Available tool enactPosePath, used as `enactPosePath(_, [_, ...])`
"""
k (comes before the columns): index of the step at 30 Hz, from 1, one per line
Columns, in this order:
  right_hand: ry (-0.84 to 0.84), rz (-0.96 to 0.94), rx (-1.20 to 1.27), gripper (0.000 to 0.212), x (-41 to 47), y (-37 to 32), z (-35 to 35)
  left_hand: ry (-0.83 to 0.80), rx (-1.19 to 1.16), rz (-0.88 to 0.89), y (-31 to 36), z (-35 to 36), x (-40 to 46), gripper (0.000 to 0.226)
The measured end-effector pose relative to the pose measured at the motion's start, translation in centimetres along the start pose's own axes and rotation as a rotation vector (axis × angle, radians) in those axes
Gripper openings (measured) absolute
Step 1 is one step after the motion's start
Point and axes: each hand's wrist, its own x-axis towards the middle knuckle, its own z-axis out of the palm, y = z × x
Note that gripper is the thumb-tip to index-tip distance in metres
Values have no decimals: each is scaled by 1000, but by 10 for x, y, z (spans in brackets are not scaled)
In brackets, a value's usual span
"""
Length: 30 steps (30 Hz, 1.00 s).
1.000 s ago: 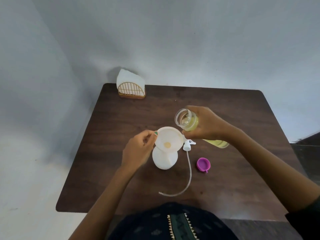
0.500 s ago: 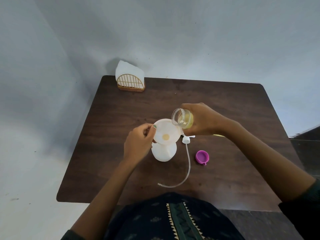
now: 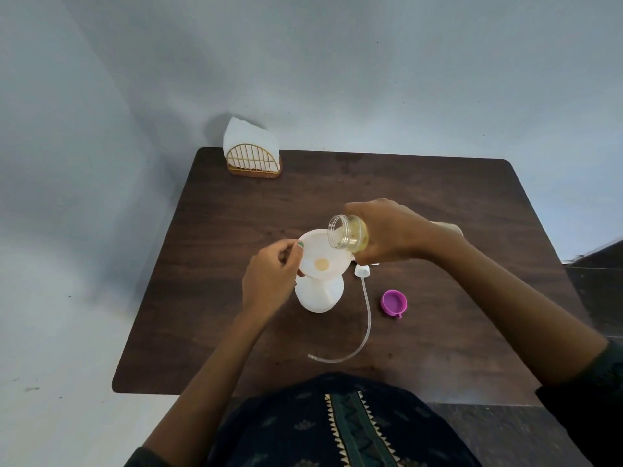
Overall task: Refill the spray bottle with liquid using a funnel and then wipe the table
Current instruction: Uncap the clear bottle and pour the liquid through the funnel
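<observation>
A white spray bottle stands near the middle of the dark wooden table, with a white funnel seated in its neck. A little yellow liquid shows at the funnel's hole. My left hand pinches the funnel's left rim. My right hand grips a clear bottle of yellow liquid, tipped on its side with the open mouth over the funnel's right rim. No stream is visible. The spray head with its long clear tube lies on the table just right of the spray bottle.
A purple cap lies open side up to the right of the tube. A gold wire napkin holder with white napkins stands at the table's far left corner against the grey wall.
My right hand has tipped the clear bottle further and brought its mouth left, over the funnel's rim. My left hand has stayed on the funnel.
</observation>
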Motion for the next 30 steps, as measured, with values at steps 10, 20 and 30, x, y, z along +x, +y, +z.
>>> enactPosePath(10, [-19,1,-44,41,0,1,-1,9,-9,-6,1,1,1,17])
enactPosePath(20, [-31,12,-76,41,-4,2,-4,10,-2,-5,2,5,0,15])
enactPosePath(30, [-45,22,-85,40,-4,2,-3,11,-8,6,0,8,0,20])
